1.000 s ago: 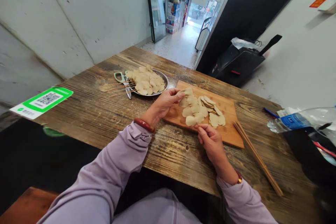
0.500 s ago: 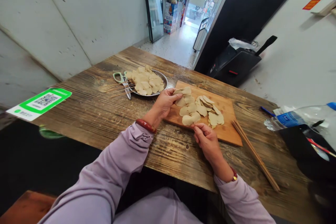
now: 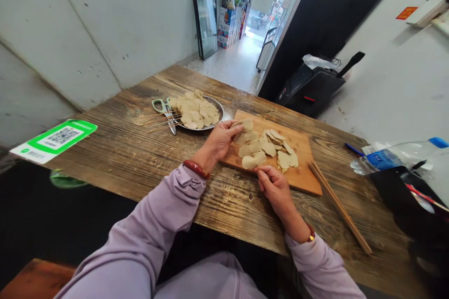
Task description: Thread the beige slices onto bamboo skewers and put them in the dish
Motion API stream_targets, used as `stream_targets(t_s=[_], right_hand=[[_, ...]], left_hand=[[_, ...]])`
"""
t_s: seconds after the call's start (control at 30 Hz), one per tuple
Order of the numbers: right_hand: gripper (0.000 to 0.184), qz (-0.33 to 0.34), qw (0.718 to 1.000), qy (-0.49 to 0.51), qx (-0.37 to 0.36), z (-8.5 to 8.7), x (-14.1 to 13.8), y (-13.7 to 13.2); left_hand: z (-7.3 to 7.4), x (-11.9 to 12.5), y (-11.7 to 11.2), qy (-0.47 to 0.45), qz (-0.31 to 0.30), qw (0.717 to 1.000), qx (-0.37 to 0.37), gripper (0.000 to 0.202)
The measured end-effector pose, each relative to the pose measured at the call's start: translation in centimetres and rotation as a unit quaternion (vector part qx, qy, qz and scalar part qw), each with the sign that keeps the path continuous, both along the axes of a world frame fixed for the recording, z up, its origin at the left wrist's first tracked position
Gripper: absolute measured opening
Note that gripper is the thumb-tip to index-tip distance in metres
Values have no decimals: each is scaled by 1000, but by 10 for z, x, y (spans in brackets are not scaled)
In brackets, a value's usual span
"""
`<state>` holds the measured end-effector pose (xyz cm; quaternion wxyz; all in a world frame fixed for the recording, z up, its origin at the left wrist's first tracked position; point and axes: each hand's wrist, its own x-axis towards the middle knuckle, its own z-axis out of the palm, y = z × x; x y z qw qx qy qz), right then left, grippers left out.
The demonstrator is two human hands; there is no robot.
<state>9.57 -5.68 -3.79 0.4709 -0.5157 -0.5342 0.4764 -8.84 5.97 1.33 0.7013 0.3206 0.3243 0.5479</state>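
Table: brown wood (image 3: pixel 224 205), with a pale wall (image 3: pixel 115 18) to the left and a bright doorway (image 3: pixel 259 23) past the far end.
Hands since a second ago: almost the same. Both keep the same hold, and the whole view has only slid a little.
Strung slices: flat, tan and wavy (image 3: pixel 249 149), in a row over the left part of the board (image 3: pixel 302 178). They look a tiny bit farther left, away from the loose pile. I cannot tell if they touch the board.
Left hand: thumb and fingers (image 3: pixel 219 142) pinch the top slice, with just the thin slice between them.
Right hand: fingertips (image 3: pixel 277 189) pressed close on the end of a thin stick (image 3: pixel 257 167), right under the bottom slice.
Loose slices: a small pile (image 3: pixel 280 149) on the board, just right of the strung ones.
Plate: round and shiny (image 3: pixel 220 108), heaped with more slices on sticks (image 3: pixel 194 111). Green-handled scissors (image 3: pixel 170 121) lie just beside it.
Spare sticks: a bunch (image 3: pixel 340 208) on the table, by the board's right side.
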Motion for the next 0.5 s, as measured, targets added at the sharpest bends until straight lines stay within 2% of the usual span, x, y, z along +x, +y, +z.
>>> stream_targets(t_s=[0.27,0.5], right_hand=[[38,-2,1000,-2,1,-3,2,2],[44,-17,999,35,-23,4,-1,4]], left_hand=[[-6,5,-1,37,40,998,23,36],[-1,3,0,-26,-26,999,-23,19]])
